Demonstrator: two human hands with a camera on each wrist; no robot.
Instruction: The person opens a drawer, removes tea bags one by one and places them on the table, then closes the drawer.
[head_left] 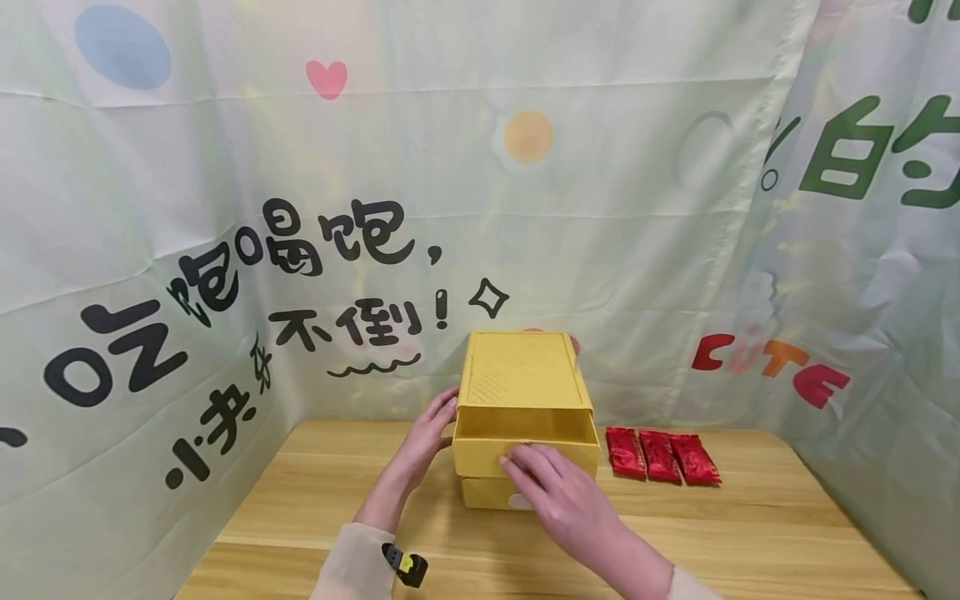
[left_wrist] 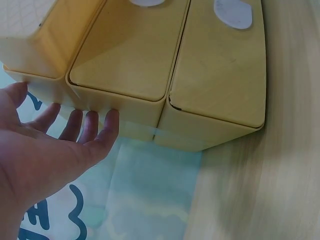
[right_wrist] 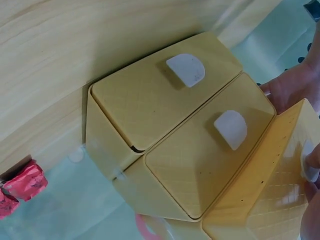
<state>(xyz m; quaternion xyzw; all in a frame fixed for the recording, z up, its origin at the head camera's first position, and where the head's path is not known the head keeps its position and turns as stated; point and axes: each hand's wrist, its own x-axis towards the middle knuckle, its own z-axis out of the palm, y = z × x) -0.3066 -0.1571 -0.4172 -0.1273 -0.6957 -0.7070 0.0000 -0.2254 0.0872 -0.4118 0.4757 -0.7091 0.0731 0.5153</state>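
Observation:
A yellow drawer cabinet (head_left: 525, 367) with stacked drawers stands on the wooden table against the cloth backdrop. Its top drawer (head_left: 480, 458) is pulled partway out, and the part of its inside that shows has nothing in it. My right hand (head_left: 573, 508) pinches the white tab handle (right_wrist: 308, 160) on that drawer's front. Flat against the cabinet's left side rest the spread fingertips of my left hand (left_wrist: 60, 145). Below, the middle drawer (right_wrist: 200, 155) and bottom drawer (right_wrist: 150, 95) are closed, each bearing a white half-round handle.
Three red wrapped packets (head_left: 660, 456) lie in a row right of the cabinet. The wooden table (head_left: 330, 475) runs in front and to both sides. Printed cloth (head_left: 615, 250) hangs close behind and along the sides.

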